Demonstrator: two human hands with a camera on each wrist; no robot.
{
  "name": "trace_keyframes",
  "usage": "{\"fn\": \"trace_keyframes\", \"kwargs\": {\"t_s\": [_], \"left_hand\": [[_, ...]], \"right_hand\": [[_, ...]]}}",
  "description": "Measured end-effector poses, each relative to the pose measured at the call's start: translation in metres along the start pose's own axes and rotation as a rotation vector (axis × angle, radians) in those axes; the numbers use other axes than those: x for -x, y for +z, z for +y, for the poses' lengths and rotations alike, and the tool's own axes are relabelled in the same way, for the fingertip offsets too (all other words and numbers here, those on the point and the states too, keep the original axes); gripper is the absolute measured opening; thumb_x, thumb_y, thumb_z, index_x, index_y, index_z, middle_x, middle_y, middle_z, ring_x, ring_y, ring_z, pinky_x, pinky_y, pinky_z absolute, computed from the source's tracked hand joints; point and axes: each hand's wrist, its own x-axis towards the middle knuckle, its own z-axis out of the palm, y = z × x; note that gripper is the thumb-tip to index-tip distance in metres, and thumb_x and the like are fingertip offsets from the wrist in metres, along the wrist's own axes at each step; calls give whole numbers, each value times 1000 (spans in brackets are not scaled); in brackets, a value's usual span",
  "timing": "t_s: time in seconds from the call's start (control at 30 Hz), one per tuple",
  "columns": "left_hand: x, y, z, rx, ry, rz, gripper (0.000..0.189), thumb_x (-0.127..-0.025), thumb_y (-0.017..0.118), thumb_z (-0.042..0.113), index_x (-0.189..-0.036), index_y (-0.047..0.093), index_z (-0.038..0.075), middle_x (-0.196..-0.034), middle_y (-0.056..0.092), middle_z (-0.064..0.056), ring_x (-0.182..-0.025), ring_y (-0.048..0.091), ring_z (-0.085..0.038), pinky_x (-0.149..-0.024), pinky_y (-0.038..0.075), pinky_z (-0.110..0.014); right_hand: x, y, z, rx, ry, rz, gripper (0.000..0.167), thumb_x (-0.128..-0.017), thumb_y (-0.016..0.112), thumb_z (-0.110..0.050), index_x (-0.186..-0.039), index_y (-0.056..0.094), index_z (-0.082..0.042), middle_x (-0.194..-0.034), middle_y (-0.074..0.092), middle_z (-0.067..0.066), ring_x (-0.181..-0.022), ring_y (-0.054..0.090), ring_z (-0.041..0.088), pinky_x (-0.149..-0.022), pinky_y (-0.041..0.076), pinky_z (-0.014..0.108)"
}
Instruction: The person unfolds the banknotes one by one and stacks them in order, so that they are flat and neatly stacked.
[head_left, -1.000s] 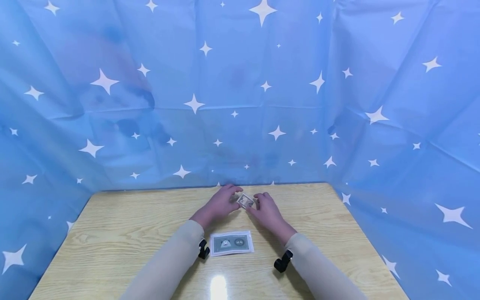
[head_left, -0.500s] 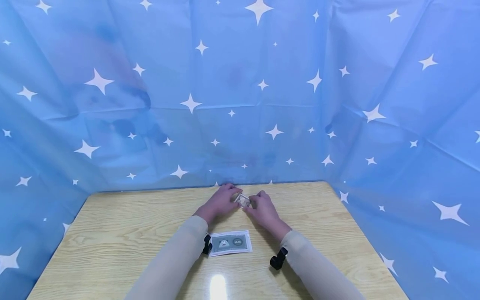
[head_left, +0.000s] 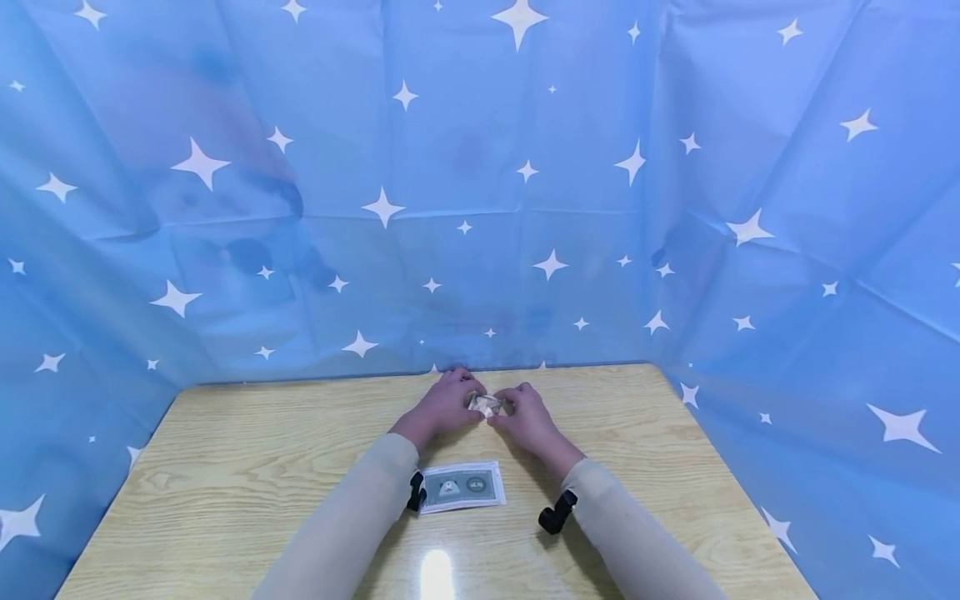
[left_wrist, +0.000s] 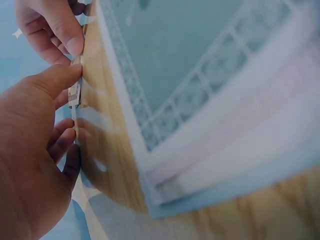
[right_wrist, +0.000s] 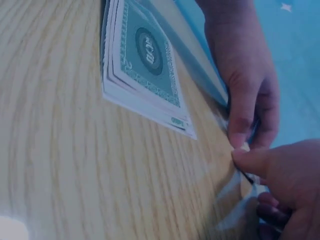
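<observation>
At the far side of the table both hands hold a small folded paper note [head_left: 486, 405], pale with dark printing. My left hand [head_left: 441, 406] pinches its left side between thumb and fingers. From the right, my right hand [head_left: 527, 418] pinches the other side, and the two thumb tips nearly meet. In the left wrist view a narrow edge of the folded note [left_wrist: 75, 92] shows beneath the left thumb. Most of it is hidden by the fingers in the right wrist view. Nearer my body lies a stack of green printed play banknotes [head_left: 463, 485], between the forearms.
The wooden table [head_left: 262, 467] ends just behind the hands, against a blue curtain [head_left: 465, 183] with white stars. Black wrist cameras are strapped to both sleeves, the left one [head_left: 417, 492] right by the stack of banknotes.
The folded note has gone from a tilted diamond to a flatter, narrower shape. My right hand has closed in slightly toward the left one. The stack of banknotes stays put.
</observation>
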Motion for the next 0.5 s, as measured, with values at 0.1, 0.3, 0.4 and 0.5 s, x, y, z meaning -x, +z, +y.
{"fn": "trace_keyframes", "kwargs": {"t_s": [0.1,0.3,0.4,0.5], "left_hand": [[0,1,2,18,1,9,41,-98,85,29,-135,75,15,-147,57,-12,-142,49,-36,-121,44,-56],[1,1,6,60,-12,20,41,-96,87,24,-132,73,12,-144,59,-12,-141,51,-36,-121,44,-53],[1,2,6,77,-10,36,39,-95,87,22,-129,72,11,-139,62,-11,-138,54,-35,-120,46,-51],[0,4,5,82,-2,52,37,-94,88,21,-124,71,11,-133,64,-9,-132,58,-33,-117,49,-50]], "right_hand": [[1,0,-1,-20,3,-3,44,-94,91,-14,-133,75,-2,-110,58,13,-91,51,23,-77,45,37],[2,1,-1,-50,-45,1,35,-97,86,-7,-129,73,-2,-107,62,11,-93,56,24,-80,50,41],[3,1,-2,-79,-67,11,34,-96,84,-1,-128,72,-2,-106,66,10,-95,61,24,-84,55,43],[2,1,-1,-109,-69,16,34,-95,83,2,-127,72,-3,-103,69,8,-93,65,21,-84,58,42]]}}
